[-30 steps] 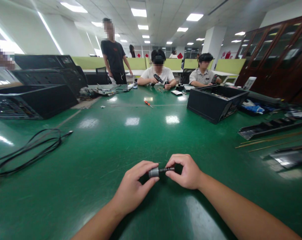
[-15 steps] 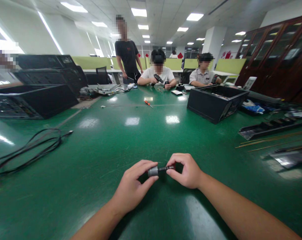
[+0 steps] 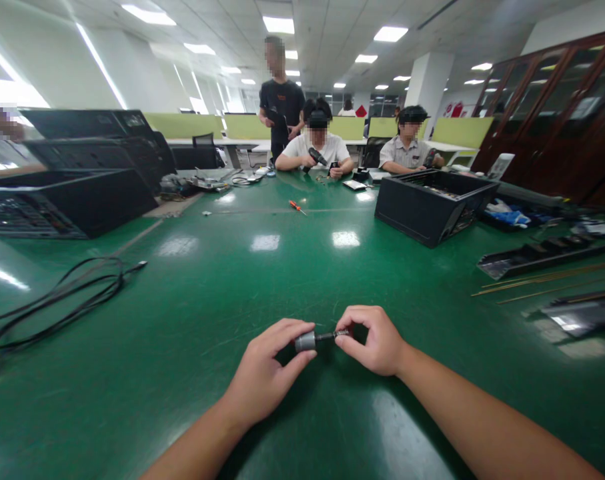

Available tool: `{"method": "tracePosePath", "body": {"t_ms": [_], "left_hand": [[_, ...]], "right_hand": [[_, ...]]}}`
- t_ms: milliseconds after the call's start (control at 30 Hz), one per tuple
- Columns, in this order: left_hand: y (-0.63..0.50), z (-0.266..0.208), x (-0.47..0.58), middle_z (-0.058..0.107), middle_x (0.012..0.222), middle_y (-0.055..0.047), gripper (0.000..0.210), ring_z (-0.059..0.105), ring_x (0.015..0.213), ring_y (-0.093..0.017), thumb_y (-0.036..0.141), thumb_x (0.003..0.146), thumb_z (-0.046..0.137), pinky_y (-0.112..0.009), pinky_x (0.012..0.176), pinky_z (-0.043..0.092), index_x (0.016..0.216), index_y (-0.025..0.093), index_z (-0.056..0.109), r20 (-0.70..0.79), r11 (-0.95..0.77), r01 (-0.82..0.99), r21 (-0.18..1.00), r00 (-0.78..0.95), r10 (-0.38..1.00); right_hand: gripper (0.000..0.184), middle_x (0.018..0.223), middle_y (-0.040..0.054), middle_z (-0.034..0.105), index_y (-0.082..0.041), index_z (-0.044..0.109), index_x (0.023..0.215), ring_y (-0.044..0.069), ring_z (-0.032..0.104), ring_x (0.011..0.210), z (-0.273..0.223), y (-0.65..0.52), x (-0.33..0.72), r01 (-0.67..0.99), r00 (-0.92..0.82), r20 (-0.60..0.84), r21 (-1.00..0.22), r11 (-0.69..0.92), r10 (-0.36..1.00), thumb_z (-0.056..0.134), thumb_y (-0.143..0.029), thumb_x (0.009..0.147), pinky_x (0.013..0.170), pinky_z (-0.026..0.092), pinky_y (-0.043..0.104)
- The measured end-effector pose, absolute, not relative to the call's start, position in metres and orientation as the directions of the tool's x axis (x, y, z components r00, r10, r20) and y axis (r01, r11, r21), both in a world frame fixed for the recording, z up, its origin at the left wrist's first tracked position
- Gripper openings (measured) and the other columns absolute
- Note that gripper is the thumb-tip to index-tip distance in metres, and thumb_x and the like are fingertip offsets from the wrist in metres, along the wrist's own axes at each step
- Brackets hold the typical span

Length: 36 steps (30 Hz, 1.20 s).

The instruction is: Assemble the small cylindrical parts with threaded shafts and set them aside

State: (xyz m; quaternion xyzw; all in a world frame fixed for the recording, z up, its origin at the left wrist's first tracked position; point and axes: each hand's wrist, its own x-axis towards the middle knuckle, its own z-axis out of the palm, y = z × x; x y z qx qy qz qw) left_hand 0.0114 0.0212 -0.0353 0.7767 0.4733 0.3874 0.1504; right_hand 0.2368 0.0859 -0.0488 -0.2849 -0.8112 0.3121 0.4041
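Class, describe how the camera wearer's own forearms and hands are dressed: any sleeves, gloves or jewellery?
The left hand and right hand are both gloveless. Neither the left forearm nor the right forearm shows a sleeve, watch, bracelet or cable. No rings are visible.

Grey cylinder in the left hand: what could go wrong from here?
The left hand pinches the grey cylinder, so it might slip. The right hand grips the dark shaft by its ribbed end; a sideways pull could bend it. If dropped, the cylinder may roll on the glossy green table.
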Motion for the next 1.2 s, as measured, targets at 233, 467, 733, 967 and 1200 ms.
{"method": "tracePosePath", "body": {"t_ms": [233,467,733,967,1200], "left_hand": [[0.0217,-0.0362,0.0112,0.069,0.107,-0.003,0.032,0.066,0.098,-0.016,0.02,0.086,0.069,-0.027,0.088,0.052,0.117,0.027,0.066,0.455,-0.504,0.613,0.608,0.252,0.854],[0.0218,-0.0357,0.0109,0.069,0.107,-0.002,0.031,0.066,0.097,-0.015,0.019,0.086,0.07,-0.026,0.088,0.052,0.116,0.027,0.066,0.456,-0.502,0.611,0.612,0.247,0.855],[0.0212,-0.0356,0.0101,0.069,0.107,-0.003,0.031,0.066,0.098,-0.016,0.021,0.086,0.069,-0.028,0.088,0.053,0.116,0.027,0.066,0.454,-0.496,0.613,0.615,0.239,0.858],[0.0216,-0.035,0.0101,0.07,0.106,-0.005,0.029,0.066,0.097,-0.018,0.023,0.087,0.068,-0.03,0.087,0.054,0.115,0.025,0.068,0.455,-0.492,0.62,0.611,0.234,0.859],[0.0214,-0.0342,0.01,0.07,0.106,-0.007,0.028,0.067,0.096,-0.019,0.023,0.087,0.067,-0.031,0.087,0.054,0.115,0.024,0.068,0.456,-0.49,0.621,0.612,0.229,0.86]], "right_hand": [[0.003,0.068,0.0018,0.066,-0.017,0.066,0.074,0.016,0.062,0.064,-0.0487,0.0855,0.2378,0.217,-0.51,0.475,-0.736,0.641,0.717,0.067,-0.018,0.077,0.066,0.045,0.027],[0.004,0.067,0.0013,0.065,-0.017,0.066,0.073,0.015,0.061,0.063,-0.0483,0.0856,0.2375,0.216,-0.508,0.475,-0.738,0.64,0.719,0.066,-0.017,0.077,0.065,0.045,0.026],[0.004,0.067,0.0012,0.064,-0.017,0.066,0.074,0.015,0.061,0.062,-0.0488,0.0856,0.2381,0.221,-0.498,0.478,-0.737,0.638,0.724,0.066,-0.017,0.078,0.064,0.045,0.026],[0.004,0.067,0.0013,0.064,-0.017,0.066,0.074,0.015,0.061,0.062,-0.0488,0.0863,0.239,0.217,-0.497,0.478,-0.739,0.638,0.724,0.065,-0.016,0.078,0.064,0.045,0.026],[0.004,0.067,0.0016,0.065,-0.018,0.066,0.074,0.016,0.061,0.063,-0.0484,0.0876,0.2395,0.22,-0.495,0.481,-0.737,0.639,0.724,0.065,-0.017,0.078,0.064,0.046,0.027]]}}
